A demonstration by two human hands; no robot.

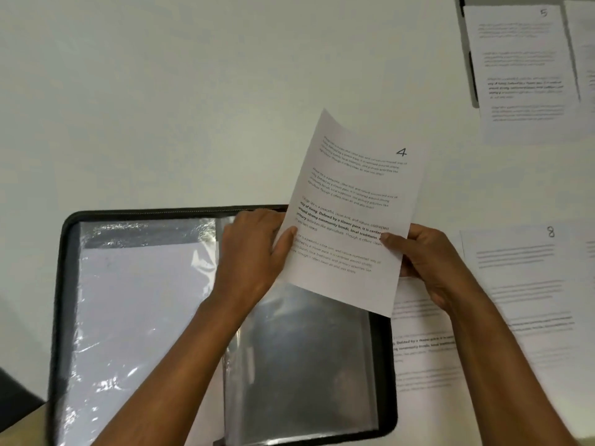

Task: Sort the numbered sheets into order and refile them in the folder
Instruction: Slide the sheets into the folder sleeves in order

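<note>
While sheet 4 (pixel 351 207) is tilting up and to the right above the open folder (pixel 64 284), I am pinching its lower part with both hands, my left hand (pixel 254 249) on the left edge, my right hand (pixel 425 262) on the right; the empty plastic sleeve (pixel 309 365) is lying just below, nearer my left, so I judge the sheet must turn square to it before sliding in

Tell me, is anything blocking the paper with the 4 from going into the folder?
Nothing visible does. Sheet 4 is held by both hands above the open folder, whose clear sleeve lies bare below it.
</note>
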